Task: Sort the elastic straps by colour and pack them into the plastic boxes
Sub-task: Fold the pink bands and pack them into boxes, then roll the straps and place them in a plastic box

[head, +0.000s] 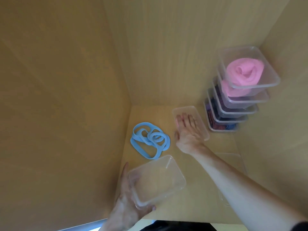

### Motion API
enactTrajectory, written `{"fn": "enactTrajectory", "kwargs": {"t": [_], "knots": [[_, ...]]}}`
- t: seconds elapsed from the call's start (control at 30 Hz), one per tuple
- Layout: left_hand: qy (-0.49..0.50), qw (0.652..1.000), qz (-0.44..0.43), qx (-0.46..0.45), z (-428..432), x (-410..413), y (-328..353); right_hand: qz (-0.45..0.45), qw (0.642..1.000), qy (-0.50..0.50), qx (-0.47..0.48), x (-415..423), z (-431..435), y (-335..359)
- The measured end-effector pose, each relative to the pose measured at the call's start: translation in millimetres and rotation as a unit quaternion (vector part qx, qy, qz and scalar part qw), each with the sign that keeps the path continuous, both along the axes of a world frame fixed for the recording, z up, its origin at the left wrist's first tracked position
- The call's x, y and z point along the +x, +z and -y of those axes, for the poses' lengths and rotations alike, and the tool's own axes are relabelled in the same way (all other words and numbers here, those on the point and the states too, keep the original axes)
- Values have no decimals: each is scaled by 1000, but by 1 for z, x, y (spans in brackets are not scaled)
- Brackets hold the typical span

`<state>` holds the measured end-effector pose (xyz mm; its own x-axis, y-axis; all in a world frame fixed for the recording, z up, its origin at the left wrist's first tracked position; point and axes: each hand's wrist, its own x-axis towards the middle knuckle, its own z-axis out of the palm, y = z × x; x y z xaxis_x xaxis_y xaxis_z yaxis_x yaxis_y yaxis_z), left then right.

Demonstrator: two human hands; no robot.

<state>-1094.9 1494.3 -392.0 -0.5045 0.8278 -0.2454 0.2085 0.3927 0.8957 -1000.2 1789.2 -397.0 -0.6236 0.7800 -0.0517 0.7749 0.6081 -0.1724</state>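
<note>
A tangle of light blue elastic straps point(149, 141) lies on the wooden surface left of centre. My left hand point(124, 205) grips an empty clear plastic box point(156, 179) by its near left side, holding it tilted above the surface. My right hand point(187, 130) lies flat, fingers straight, on a clear flat plastic piece point(200, 124), probably a lid, just right of the blue straps. At the right stands a stack of several clear boxes point(236, 99); the top one holds rolled pink straps point(242, 72), the lower ones darker purple, red and blue straps.
Wooden walls point(66, 80) close in the space on the left, back and right. Another clear lid point(231, 165) lies flat at the right under my right forearm. The wooden surface's front edge point(183, 220) runs along the bottom.
</note>
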Motion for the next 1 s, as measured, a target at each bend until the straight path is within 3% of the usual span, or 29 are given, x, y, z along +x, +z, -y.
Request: {"fn": "enactTrajectory", "kwargs": {"t": [0.23, 0.37, 0.43, 0.53, 0.63, 0.8, 1.0], "knots": [[3, 999, -18, -48, 7, -1, -11, 20, 999, -32, -23, -13, -37, 9], [31, 996, -26, -75, 5, 1, -13, -115, 990, 51, 65, -26, -8, 20], [7, 994, -58, -94, 7, 2, -14, -95, 990, 101, 25, -38, 10, 21], [6, 989, -74, -124, 5, 5, -7, -18, 994, 50, -99, -54, 20, 16], [7, 988, -76, -137, 3, 8, -1, -13, 988, 9, -154, -57, 18, 11], [-3, 984, -100, -149, 0, 13, 1, -137, 950, -77, -270, -50, 7, 10], [-79, 973, -113, -183, -2, 6, 16, -263, 903, -98, -324, -40, -4, 43]]}}
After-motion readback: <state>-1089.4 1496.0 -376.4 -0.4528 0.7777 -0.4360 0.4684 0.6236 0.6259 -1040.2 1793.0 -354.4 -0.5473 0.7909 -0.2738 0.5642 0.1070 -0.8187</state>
